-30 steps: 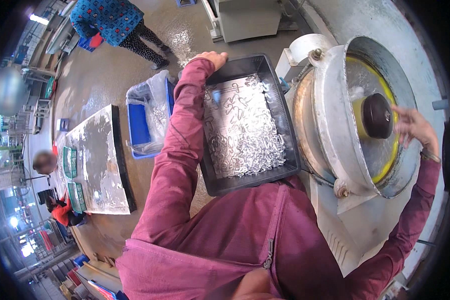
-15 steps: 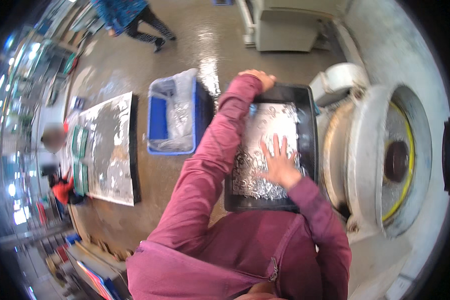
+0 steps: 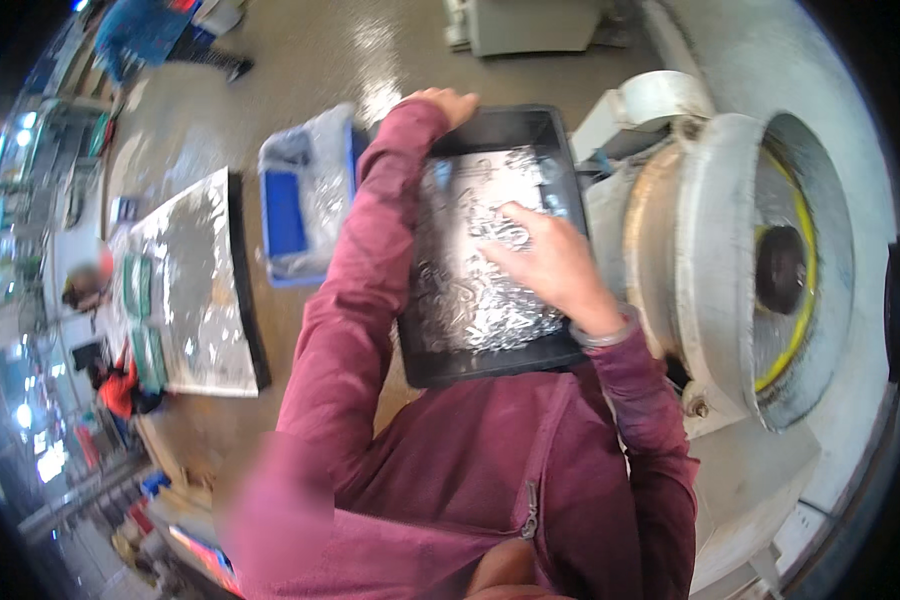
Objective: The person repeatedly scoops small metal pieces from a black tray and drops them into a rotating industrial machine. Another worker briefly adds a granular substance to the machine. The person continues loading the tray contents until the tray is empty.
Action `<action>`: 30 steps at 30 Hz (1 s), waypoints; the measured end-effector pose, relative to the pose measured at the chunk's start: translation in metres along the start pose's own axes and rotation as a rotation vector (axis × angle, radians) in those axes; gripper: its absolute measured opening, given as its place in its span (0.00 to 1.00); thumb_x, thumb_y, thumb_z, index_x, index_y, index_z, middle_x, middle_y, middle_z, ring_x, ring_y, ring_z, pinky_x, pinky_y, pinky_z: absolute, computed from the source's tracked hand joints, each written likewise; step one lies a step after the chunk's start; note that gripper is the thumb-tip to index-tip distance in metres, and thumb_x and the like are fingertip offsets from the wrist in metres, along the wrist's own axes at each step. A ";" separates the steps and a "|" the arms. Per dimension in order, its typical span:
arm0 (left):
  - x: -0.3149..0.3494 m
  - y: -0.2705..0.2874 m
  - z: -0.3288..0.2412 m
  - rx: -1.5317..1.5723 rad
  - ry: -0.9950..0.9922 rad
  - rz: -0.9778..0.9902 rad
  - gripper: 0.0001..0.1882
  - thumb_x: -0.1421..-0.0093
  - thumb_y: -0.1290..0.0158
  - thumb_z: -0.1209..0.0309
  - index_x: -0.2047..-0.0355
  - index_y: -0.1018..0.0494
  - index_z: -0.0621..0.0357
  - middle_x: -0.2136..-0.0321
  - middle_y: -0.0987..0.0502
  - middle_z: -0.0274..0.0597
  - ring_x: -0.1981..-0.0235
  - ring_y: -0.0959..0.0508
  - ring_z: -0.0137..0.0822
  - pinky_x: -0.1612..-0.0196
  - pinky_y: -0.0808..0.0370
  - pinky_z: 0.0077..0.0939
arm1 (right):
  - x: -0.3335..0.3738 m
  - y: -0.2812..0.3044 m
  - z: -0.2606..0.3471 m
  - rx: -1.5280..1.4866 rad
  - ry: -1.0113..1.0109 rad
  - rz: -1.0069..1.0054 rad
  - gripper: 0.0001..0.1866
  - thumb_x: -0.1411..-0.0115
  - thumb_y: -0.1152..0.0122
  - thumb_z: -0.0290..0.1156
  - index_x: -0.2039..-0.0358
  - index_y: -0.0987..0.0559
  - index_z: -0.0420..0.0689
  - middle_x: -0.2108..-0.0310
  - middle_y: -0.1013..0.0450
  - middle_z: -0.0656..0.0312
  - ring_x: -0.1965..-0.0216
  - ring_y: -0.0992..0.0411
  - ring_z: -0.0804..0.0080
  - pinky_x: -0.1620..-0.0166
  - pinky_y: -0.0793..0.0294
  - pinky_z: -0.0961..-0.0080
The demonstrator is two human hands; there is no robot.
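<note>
A black plastic tray (image 3: 490, 367) lies in front of my body, holding many small shiny metal pieces (image 3: 490, 310) heaped mostly in its near part. My left hand (image 3: 448, 104) is closed over the tray's far left corner, with that arm stretched along the left side. Over the middle of the tray is my right hand (image 3: 560, 268), its thumb and a finger apart among the pieces. Some metal bits show in the gap between them. The other fingers of that hand are curled and partly hidden.
To the left stands a blue crate (image 3: 282, 215) lined with clear plastic. Beyond it is a wide metal-topped table (image 3: 200, 300) with green baskets (image 3: 133, 290). A large round machine drum (image 3: 720, 260) stands close on the right. Another person (image 3: 145, 40) is at far left.
My right hand has gone from spread flat to partly curled among the metal pieces. The left hand keeps hold of the tray corner. The far person has moved left in view.
</note>
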State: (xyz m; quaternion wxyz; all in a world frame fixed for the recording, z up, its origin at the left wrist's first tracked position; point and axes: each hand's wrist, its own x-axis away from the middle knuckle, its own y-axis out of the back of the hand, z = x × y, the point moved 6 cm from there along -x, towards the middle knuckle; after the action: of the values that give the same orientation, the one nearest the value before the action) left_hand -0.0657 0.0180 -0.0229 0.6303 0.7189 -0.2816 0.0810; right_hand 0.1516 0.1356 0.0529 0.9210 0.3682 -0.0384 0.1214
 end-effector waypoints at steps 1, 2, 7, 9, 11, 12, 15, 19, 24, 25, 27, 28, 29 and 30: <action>0.006 0.004 -0.002 0.028 -0.038 -0.017 0.31 0.42 0.70 0.48 0.50 0.32 0.55 0.52 0.31 0.59 0.49 0.32 0.56 0.46 0.38 0.44 | 0.001 0.006 0.000 -0.012 -0.019 -0.066 0.26 0.51 0.39 0.49 0.58 0.24 0.43 0.72 0.25 0.47 0.69 0.25 0.53 0.66 0.28 0.63; 0.013 0.007 -0.008 -0.048 -0.189 -0.068 0.30 0.42 0.68 0.47 0.50 0.34 0.56 0.54 0.30 0.60 0.50 0.31 0.55 0.48 0.37 0.43 | 0.000 0.002 -0.007 -0.006 -0.100 0.007 0.28 0.50 0.41 0.53 0.56 0.25 0.43 0.75 0.25 0.48 0.71 0.25 0.54 0.66 0.28 0.63; -0.015 0.006 -0.023 -0.372 -0.185 -0.051 0.16 0.38 0.68 0.61 0.56 0.34 0.49 0.58 0.28 0.60 0.57 0.27 0.57 0.55 0.30 0.46 | -0.006 0.008 -0.025 -0.213 -0.027 -0.041 0.27 0.49 0.42 0.51 0.56 0.27 0.41 0.64 0.27 0.43 0.62 0.28 0.48 0.60 0.29 0.58; -0.029 0.003 -0.029 -0.395 -0.201 -0.062 0.18 0.38 0.70 0.58 0.57 0.34 0.50 0.62 0.26 0.60 0.57 0.27 0.58 0.55 0.30 0.47 | -0.007 0.019 -0.030 -0.127 -0.019 -0.140 0.26 0.49 0.42 0.49 0.58 0.26 0.40 0.68 0.27 0.43 0.64 0.27 0.47 0.62 0.29 0.58; -0.037 0.013 -0.024 -0.344 -0.117 -0.129 0.17 0.38 0.69 0.61 0.57 0.34 0.51 0.62 0.26 0.60 0.58 0.26 0.59 0.55 0.29 0.47 | -0.007 0.032 -0.024 -0.155 0.100 -0.236 0.26 0.49 0.41 0.48 0.59 0.26 0.38 0.71 0.27 0.43 0.67 0.27 0.47 0.63 0.29 0.59; -0.038 0.012 -0.027 -0.391 -0.109 -0.119 0.17 0.38 0.69 0.61 0.57 0.34 0.51 0.62 0.26 0.60 0.58 0.26 0.59 0.55 0.29 0.48 | -0.007 0.032 -0.019 -0.209 0.150 -0.193 0.26 0.49 0.40 0.48 0.60 0.26 0.37 0.73 0.27 0.43 0.67 0.26 0.47 0.64 0.28 0.59; -0.036 0.015 -0.051 -0.419 -0.218 -0.105 0.19 0.38 0.71 0.60 0.58 0.33 0.52 0.61 0.27 0.61 0.57 0.27 0.59 0.54 0.30 0.48 | -0.007 0.043 -0.014 -0.366 0.101 -0.124 0.29 0.47 0.40 0.46 0.57 0.29 0.31 0.68 0.27 0.42 0.65 0.25 0.57 0.61 0.29 0.66; -0.029 0.024 -0.078 -0.420 -0.245 -0.084 0.14 0.39 0.66 0.64 0.57 0.34 0.50 0.60 0.27 0.62 0.57 0.26 0.58 0.56 0.29 0.48 | 0.000 0.077 0.011 -0.594 0.174 -0.027 0.23 0.44 0.40 0.38 0.56 0.28 0.32 0.66 0.26 0.56 0.64 0.30 0.80 0.59 0.31 0.78; -0.029 0.017 -0.086 -0.473 -0.363 -0.157 0.12 0.40 0.62 0.66 0.59 0.34 0.54 0.66 0.24 0.58 0.62 0.24 0.56 0.60 0.27 0.47 | 0.010 0.155 0.049 -1.034 0.228 -0.037 0.19 0.44 0.40 0.34 0.54 0.26 0.39 0.63 0.26 0.66 0.62 0.31 0.83 0.56 0.32 0.83; -0.035 0.014 -0.086 -0.476 -0.371 -0.167 0.12 0.40 0.62 0.66 0.59 0.34 0.54 0.66 0.24 0.58 0.62 0.24 0.56 0.61 0.26 0.47 | 0.011 0.173 0.057 -1.039 0.247 -0.071 0.19 0.43 0.41 0.35 0.54 0.26 0.38 0.60 0.26 0.63 0.59 0.29 0.80 0.54 0.32 0.83; -0.046 0.008 -0.084 -0.481 -0.382 -0.183 0.12 0.40 0.62 0.66 0.58 0.35 0.54 0.67 0.24 0.58 0.62 0.24 0.56 0.61 0.26 0.47 | 0.014 0.210 0.070 -0.936 0.283 -0.139 0.20 0.43 0.42 0.37 0.55 0.26 0.37 0.56 0.27 0.57 0.55 0.29 0.75 0.52 0.31 0.82; -0.050 0.005 -0.083 -0.483 -0.386 -0.190 0.12 0.40 0.63 0.66 0.58 0.35 0.53 0.67 0.24 0.59 0.63 0.24 0.56 0.62 0.26 0.48 | 0.015 0.225 0.078 -1.078 0.321 -0.119 0.19 0.43 0.43 0.38 0.57 0.25 0.37 0.56 0.27 0.56 0.55 0.29 0.75 0.50 0.32 0.81; -0.052 0.003 -0.081 -0.485 -0.389 -0.199 0.12 0.40 0.63 0.66 0.57 0.35 0.53 0.67 0.24 0.59 0.63 0.24 0.56 0.62 0.26 0.48 | 0.021 0.246 0.085 -1.033 0.404 -0.161 0.18 0.42 0.44 0.39 0.58 0.25 0.38 0.58 0.27 0.56 0.58 0.27 0.74 0.55 0.27 0.80; -0.054 0.001 -0.075 -0.360 -0.351 -0.167 0.12 0.39 0.64 0.66 0.59 0.35 0.53 0.67 0.24 0.59 0.63 0.24 0.56 0.62 0.26 0.48 | 0.025 0.265 0.087 -0.963 0.390 -0.141 0.18 0.41 0.46 0.39 0.56 0.26 0.39 0.60 0.26 0.55 0.64 0.25 0.70 0.63 0.22 0.76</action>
State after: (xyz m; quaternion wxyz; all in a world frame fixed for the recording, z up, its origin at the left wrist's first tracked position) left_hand -0.0930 0.1051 -0.0327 0.6941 0.6188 -0.3364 -0.1487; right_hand 0.1106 0.2657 0.2974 0.9819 -0.1245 0.1071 0.0938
